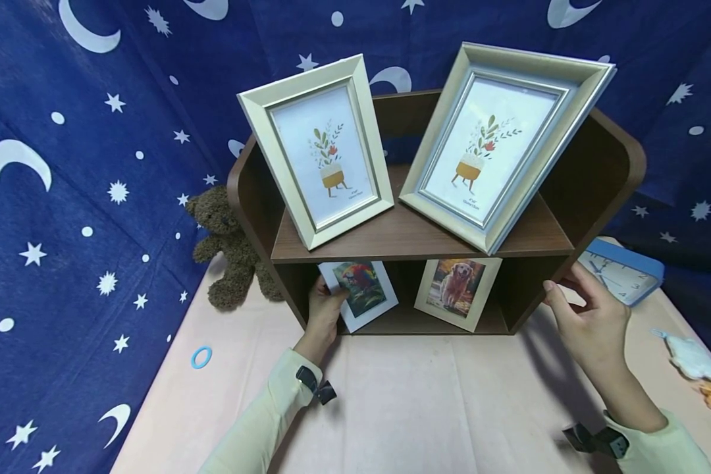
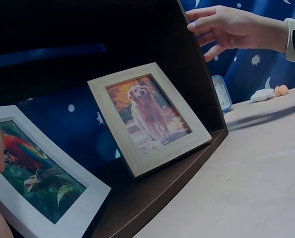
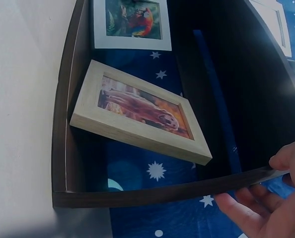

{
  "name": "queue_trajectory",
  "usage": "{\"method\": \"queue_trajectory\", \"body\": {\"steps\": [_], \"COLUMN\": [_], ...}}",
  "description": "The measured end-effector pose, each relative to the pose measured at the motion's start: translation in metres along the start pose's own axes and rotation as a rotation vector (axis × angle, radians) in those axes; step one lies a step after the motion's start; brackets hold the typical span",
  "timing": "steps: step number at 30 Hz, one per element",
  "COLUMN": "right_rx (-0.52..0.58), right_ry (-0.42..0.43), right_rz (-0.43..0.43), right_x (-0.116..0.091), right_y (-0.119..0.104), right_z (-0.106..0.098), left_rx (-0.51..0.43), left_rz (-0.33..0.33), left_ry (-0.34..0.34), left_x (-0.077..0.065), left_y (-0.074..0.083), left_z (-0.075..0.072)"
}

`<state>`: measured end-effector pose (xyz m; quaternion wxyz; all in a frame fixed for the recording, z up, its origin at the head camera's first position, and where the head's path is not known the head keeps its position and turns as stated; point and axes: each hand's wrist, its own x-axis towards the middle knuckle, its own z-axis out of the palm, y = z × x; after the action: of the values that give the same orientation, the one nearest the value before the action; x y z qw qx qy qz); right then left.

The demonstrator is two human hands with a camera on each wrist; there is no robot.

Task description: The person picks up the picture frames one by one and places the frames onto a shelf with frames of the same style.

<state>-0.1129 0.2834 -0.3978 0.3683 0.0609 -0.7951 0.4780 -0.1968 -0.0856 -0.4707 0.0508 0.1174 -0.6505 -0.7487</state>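
In the head view my left hand pinches the left edge of a white picture frame with a parrot photo, on the lower shelf of a brown wooden shelf unit. To its right a cream picture frame with a dog photo leans on the same shelf. My right hand holds the front edge of the unit's right side panel; in the right wrist view its thumb lies on the edge and the fingers on the outer side. Part of the left hand is cut off in the left wrist view.
Two larger frames, a cream frame and a silver-gold frame, stand on the upper shelf. A brown teddy bear sits left of the unit, a blue clock right. A blue ring lies on the pink-covered table.
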Motion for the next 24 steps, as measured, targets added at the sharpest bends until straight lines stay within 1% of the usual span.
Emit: {"method": "queue_trajectory", "body": {"steps": [5,8,12,16,19,24], "right_rx": [-0.016,-0.021,-0.006,0.002,0.017,0.118], "right_ry": [0.002,0.002,-0.002,-0.003,-0.006,-0.024], "right_rz": [0.01,0.017,0.024,0.024,0.03,0.025], "right_x": [0.0,0.0,0.0,0.0,-0.001,-0.003], "right_y": [-0.002,-0.002,-0.003,-0.002,0.001,0.006], "right_z": [0.001,0.002,0.004,0.005,0.004,0.003], "left_rx": [0.035,0.049,0.064,0.083,0.105,0.153], "left_rz": [0.016,0.025,0.016,0.002,0.01,0.036], "left_ry": [-0.023,-0.048,-0.084,-0.142,-0.183,-0.157], "left_x": [-0.001,-0.003,-0.008,-0.02,-0.034,-0.054], "left_y": [-0.002,-0.006,-0.011,-0.013,-0.013,-0.018], "left_z": [-0.004,-0.009,-0.019,-0.026,-0.031,-0.042]}}
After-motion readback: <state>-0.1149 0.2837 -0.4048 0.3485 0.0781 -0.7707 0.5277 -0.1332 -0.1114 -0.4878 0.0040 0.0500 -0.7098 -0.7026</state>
